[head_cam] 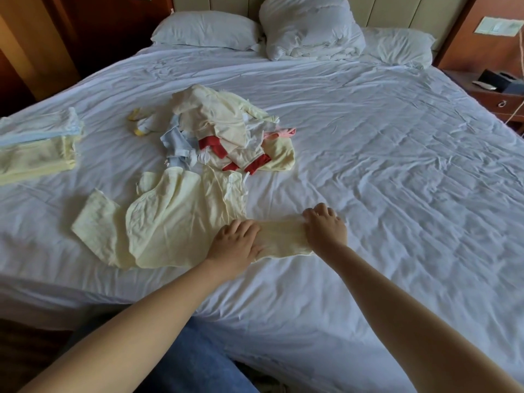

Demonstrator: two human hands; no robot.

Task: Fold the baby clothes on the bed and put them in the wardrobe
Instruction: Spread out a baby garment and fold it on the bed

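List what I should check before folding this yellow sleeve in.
1. Left hand on the yellow garment, beside the sleeve: ok.
2. Right hand gripping the sleeve end: ok, fingers curled over it.
3. Sleeve flat between the hands: ok.
4. Garment body smooth: not ok, creased.
5. Garment clear of the unfolded pile: cannot tell, their edges meet.
6. Folded stack out of the way: ok, far left.

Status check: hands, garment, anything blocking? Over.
Both busy: left hand and right hand grip the sleeve of the yellow top, flat on the bed. Unfolded pile behind it, folded stack at left. Nothing blocking.
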